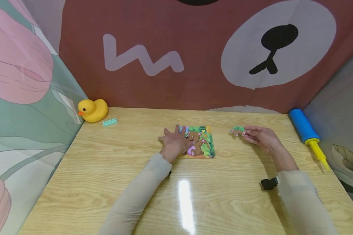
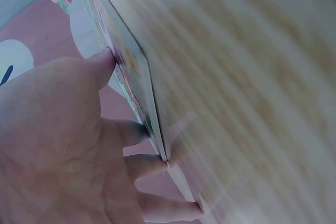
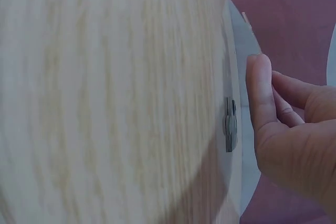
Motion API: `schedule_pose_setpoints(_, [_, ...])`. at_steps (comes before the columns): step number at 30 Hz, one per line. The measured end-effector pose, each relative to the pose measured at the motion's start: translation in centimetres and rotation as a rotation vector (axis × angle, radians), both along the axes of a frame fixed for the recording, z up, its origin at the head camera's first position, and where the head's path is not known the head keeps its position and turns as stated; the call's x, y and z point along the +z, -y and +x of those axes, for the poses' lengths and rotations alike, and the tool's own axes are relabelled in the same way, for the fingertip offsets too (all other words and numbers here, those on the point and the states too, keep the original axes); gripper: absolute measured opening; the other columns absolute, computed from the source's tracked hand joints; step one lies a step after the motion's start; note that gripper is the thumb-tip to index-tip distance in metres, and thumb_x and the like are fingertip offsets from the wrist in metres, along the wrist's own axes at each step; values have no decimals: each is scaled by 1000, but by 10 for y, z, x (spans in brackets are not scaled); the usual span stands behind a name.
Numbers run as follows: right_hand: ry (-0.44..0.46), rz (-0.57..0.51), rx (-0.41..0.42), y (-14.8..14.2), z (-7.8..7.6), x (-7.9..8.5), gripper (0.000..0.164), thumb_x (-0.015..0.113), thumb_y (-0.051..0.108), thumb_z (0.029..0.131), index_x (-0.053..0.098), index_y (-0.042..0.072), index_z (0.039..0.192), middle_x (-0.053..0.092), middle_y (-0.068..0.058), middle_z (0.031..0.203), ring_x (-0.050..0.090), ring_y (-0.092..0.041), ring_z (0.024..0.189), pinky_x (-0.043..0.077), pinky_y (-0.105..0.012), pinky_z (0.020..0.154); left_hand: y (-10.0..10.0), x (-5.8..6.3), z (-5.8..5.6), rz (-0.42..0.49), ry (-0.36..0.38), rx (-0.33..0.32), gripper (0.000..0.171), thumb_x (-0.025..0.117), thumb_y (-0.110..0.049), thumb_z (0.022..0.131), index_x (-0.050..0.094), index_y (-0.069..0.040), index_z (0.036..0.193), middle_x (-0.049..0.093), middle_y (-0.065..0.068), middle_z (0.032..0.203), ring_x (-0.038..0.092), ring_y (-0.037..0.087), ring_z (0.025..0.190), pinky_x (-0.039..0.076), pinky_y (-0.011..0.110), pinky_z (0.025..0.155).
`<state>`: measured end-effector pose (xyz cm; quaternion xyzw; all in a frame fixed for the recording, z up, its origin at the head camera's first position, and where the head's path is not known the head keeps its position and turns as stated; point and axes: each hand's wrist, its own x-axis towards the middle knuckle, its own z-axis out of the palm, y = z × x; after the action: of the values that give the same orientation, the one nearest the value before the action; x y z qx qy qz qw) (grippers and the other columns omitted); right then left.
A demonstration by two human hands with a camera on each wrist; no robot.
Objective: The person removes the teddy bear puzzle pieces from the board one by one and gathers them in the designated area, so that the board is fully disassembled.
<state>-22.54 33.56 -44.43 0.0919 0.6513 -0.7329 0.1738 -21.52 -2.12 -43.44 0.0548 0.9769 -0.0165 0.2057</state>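
My left hand (image 1: 175,143) lies spread over the left part of a bear jigsaw puzzle (image 1: 207,140). In the left wrist view its thumb (image 2: 102,66) rests on the puzzle's picture side, while other fingertips touch the table around the corner. The puzzle shows a brown bear among green leaves and overlaps the hand on its right. Off to the right, my right hand (image 1: 263,137) pinches a loose puzzle piece (image 1: 238,131), brown and green, between thumb and fingers. From the right wrist, only a thin edge of that piece (image 3: 248,22) shows beyond the fingertips.
A yellow rubber duck (image 1: 94,110) sits at the back left, with a small turquoise studded block (image 1: 109,122) beside it. Near the right edge lies a blue and yellow hand pump (image 1: 306,129). Printed cloth walls (image 1: 194,85) enclose the wooden table (image 1: 111,182).
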Motion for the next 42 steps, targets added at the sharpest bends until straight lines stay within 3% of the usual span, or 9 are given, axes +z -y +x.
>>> schedule_pose_setpoints(5, [29,67,5,3,0,1,26,50,1,105,65,3,125,77,2,94,75,-7,90,59,-23,87,0,0,1,6,4,5,81,30,-73,99,3,-33,164,2,3,173,15,56,151,35,78,105])
schedule_pose_setpoints(10, [29,149,32,6,0,2,46,48,2,106,38,-12,148,76,4,92,76,-7,89,59,-23,87,-1,0,2,4,20,4,80,27,-73,100,0,-33,164,-2,3,173,11,56,152,33,80,105])
schedule_pose_setpoints(15, [31,185,39,7,0,3,53,46,3,106,28,-15,152,75,6,91,76,-6,87,60,-23,85,-2,-1,1,9,31,8,80,25,-73,100,-2,-33,164,-5,3,173,8,56,153,31,81,105])
schedule_pose_setpoints(20, [51,212,51,8,1,7,54,45,5,107,26,-13,154,75,8,92,75,-5,88,59,-23,86,-1,-1,1,7,45,2,79,24,-72,101,-3,-33,164,-6,3,173,7,56,153,31,81,105])
schedule_pose_setpoints(25, [48,327,94,6,2,12,54,46,11,108,29,-12,154,73,11,93,74,-2,88,59,-24,87,-1,0,1,-12,58,-12,77,23,-71,101,-3,-33,163,-8,2,173,6,55,153,30,81,106])
schedule_pose_setpoints(30, [32,374,114,6,2,15,56,48,12,107,29,-14,153,73,10,92,73,-2,85,60,-23,84,0,1,2,-25,64,-13,77,24,-71,101,-3,-34,163,-8,1,173,7,55,153,30,80,106])
schedule_pose_setpoints(36, [-2,446,119,3,-1,18,55,47,16,108,32,-12,153,70,11,97,73,-1,87,60,-25,86,0,0,1,-61,29,-32,78,26,-72,100,0,-35,163,-3,1,173,13,54,153,35,78,105])
schedule_pose_setpoints(42, [-30,466,133,13,-1,21,53,45,18,109,33,-9,154,68,-7,120,73,-1,91,59,-29,92,0,-1,1,-87,-8,-41,79,26,-75,99,1,-37,163,0,-1,173,18,53,152,41,72,104])
